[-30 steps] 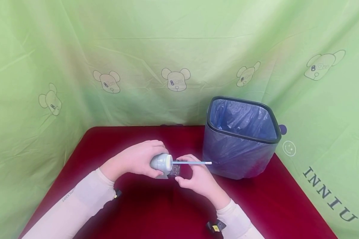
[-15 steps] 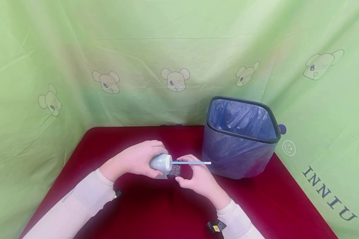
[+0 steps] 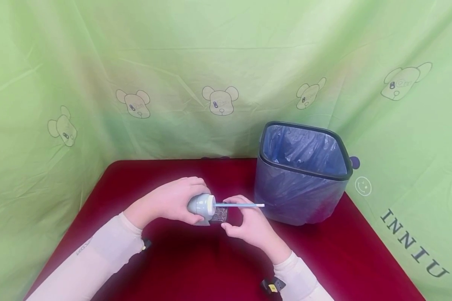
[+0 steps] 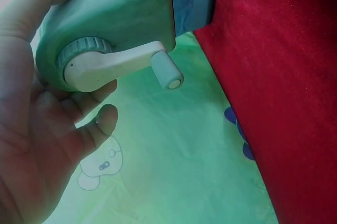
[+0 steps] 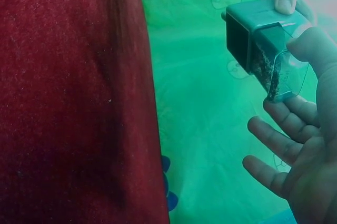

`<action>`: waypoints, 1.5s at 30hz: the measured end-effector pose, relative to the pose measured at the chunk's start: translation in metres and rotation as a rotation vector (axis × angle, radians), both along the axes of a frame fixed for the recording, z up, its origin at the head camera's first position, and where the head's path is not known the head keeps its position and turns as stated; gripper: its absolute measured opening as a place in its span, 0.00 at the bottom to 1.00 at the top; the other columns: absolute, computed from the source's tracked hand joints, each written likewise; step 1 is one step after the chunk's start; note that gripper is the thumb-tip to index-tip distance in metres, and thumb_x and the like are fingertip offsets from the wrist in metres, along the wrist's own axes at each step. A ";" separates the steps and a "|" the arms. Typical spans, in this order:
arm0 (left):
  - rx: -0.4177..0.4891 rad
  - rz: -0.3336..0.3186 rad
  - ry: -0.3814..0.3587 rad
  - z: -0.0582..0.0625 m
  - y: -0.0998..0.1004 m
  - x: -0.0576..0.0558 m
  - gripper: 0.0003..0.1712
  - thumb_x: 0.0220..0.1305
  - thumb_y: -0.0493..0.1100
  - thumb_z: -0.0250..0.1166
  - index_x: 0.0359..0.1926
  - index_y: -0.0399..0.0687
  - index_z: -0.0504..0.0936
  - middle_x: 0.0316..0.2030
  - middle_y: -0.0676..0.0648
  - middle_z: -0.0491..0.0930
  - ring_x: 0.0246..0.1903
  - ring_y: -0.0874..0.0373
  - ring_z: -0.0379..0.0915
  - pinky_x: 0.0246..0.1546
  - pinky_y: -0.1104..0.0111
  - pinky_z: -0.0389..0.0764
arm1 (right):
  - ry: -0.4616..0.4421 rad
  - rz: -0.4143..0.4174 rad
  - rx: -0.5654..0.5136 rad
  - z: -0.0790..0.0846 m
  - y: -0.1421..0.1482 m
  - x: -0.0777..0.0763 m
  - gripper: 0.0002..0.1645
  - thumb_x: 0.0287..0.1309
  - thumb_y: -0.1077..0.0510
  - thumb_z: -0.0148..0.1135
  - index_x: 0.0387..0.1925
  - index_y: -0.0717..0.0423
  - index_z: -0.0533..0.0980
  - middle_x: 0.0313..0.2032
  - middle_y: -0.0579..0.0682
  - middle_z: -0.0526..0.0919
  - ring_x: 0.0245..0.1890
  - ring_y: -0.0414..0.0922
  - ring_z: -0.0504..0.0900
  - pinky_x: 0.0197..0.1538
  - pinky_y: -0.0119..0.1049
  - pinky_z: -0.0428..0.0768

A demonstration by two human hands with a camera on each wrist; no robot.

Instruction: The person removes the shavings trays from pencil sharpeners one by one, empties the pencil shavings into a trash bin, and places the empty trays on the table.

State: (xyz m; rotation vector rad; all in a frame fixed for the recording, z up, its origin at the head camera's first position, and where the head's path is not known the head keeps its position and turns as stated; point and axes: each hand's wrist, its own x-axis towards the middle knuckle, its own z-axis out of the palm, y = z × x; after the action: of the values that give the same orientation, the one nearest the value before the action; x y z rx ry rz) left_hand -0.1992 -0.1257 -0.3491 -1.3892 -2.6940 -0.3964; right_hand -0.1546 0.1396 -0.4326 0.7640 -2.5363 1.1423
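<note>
While I have the left hand [image 3: 173, 200] wrapped round the crank sharpener [image 4: 124, 16], the right hand [image 3: 251, 226] pinches its clear box [image 5: 276, 71] of dark bits, other fingers spread. Beyond the right hand I see a lined bin [image 3: 294, 196] on the tabletop [image 3: 188, 267].

The sharpener [image 4: 113, 16] is grey-green, with one rounded end and a boxy body; the left hand [image 3: 177, 198] grips it. In the left wrist view, its white crank arm [image 4: 118, 65] points between 2 and 3 o'clock, and the knob [image 4: 167, 69] to 5 o'clock. In the head view, a slim light-blue pencil [image 3: 241, 205] extends from the sharpener toward 3 o'clock. The clear drawer [image 5: 276, 68], containing dark bits, is at 4 o'clock, pinched by the right hand [image 3: 250, 225]; whether it is completely out, I cannot tell.
</note>
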 end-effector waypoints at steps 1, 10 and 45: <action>-0.001 0.001 -0.003 0.000 0.000 0.000 0.28 0.48 0.61 0.76 0.50 0.62 0.81 0.43 0.65 0.75 0.41 0.69 0.70 0.41 0.73 0.78 | 0.001 -0.002 0.002 0.000 0.000 0.000 0.35 0.44 0.51 0.81 0.57 0.46 0.78 0.53 0.37 0.81 0.55 0.38 0.81 0.60 0.43 0.80; -0.009 0.009 -0.016 0.001 0.000 -0.001 0.28 0.48 0.62 0.76 0.50 0.62 0.81 0.43 0.65 0.75 0.41 0.69 0.70 0.42 0.73 0.78 | 0.000 -0.010 0.011 0.000 0.000 -0.001 0.36 0.43 0.52 0.82 0.56 0.46 0.78 0.53 0.37 0.82 0.56 0.37 0.81 0.61 0.43 0.80; 0.018 0.013 0.000 0.002 -0.006 -0.003 0.28 0.48 0.61 0.77 0.50 0.60 0.82 0.43 0.63 0.76 0.41 0.68 0.70 0.40 0.72 0.78 | 0.009 0.002 -0.009 -0.002 0.006 -0.003 0.34 0.43 0.53 0.82 0.55 0.44 0.79 0.50 0.36 0.81 0.53 0.46 0.83 0.60 0.47 0.79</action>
State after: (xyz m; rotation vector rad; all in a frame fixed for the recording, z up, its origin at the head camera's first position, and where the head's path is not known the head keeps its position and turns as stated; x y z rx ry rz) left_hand -0.2017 -0.1319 -0.3470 -1.3667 -2.6908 -0.4182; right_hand -0.1578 0.1460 -0.4348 0.7686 -2.5215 1.1478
